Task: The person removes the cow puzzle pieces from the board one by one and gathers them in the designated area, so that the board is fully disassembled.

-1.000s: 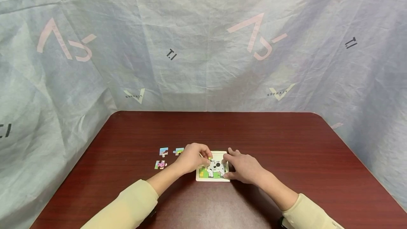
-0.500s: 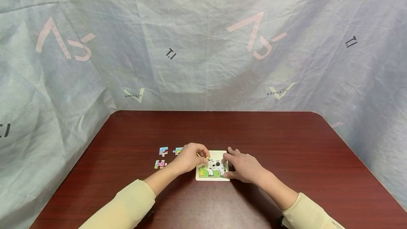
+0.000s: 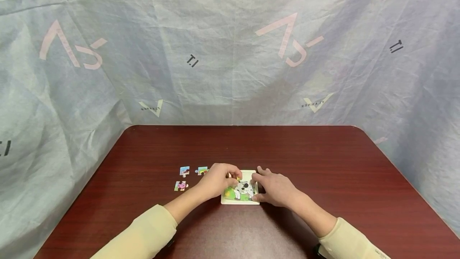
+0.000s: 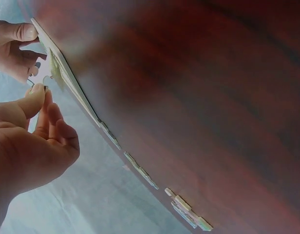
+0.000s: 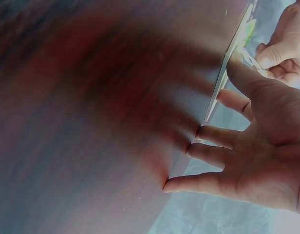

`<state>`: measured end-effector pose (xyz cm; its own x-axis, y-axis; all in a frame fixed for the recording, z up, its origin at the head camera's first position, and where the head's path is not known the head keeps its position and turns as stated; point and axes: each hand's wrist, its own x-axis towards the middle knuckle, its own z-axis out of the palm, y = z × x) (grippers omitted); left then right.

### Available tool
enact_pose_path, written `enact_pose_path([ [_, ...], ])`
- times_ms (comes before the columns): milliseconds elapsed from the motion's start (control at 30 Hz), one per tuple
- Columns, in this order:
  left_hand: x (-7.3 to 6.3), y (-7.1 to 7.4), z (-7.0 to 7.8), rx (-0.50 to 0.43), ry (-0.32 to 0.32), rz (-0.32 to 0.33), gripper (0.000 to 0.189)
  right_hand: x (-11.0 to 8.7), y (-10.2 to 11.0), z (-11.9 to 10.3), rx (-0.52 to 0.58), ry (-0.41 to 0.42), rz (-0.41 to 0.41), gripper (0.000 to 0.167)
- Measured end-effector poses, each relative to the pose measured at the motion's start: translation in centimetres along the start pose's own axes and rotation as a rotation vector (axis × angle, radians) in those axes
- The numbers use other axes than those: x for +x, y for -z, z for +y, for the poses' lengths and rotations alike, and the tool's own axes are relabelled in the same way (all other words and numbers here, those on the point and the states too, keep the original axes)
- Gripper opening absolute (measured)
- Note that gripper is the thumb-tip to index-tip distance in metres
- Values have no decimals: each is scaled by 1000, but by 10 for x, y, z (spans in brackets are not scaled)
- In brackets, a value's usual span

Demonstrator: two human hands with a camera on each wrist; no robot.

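Observation:
In the head view a pale puzzle tray (image 3: 240, 202) lies mid-table, with a cow picture (image 3: 246, 190) partly assembled in it. My left hand (image 3: 217, 180) is over the tray's left side. In the left wrist view its thumb and index finger pinch a puzzle piece (image 4: 40, 74) with white on it, tilted above the tray; the fingers hide part of it. My right hand (image 3: 276, 189) rests at the tray's right edge. In the right wrist view its thumb touches the tray, while the other fingers are spread and fairly straight, several tips on the table.
Left of the tray lie loose puzzle pieces: a blue one (image 3: 185, 170), a green and blue one (image 3: 202, 170) partly behind my left hand, and a pink one (image 3: 181, 186). The dark red table (image 3: 305, 151) extends around them. A grey cloth (image 3: 230, 71) hangs behind it.
My left hand has shifted slightly left, then back to the right, still pinching the piece. The cow picture in the tray now looks slightly tilted. My right hand has stayed in place.

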<state>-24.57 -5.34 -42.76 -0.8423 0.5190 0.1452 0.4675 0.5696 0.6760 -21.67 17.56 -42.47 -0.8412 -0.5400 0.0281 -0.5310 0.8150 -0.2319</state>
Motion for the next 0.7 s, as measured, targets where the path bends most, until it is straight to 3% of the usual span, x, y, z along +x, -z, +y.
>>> enact_pose_path([
  [467, -1, -1, 3, 40, -73, -23, 11, 0, 2, -2, -6, -2, 3, 37],
  [700, 0, -3, 1, -2, -24, -15, 10, 0, 1, -2, 1, -12, -6, 38],
])
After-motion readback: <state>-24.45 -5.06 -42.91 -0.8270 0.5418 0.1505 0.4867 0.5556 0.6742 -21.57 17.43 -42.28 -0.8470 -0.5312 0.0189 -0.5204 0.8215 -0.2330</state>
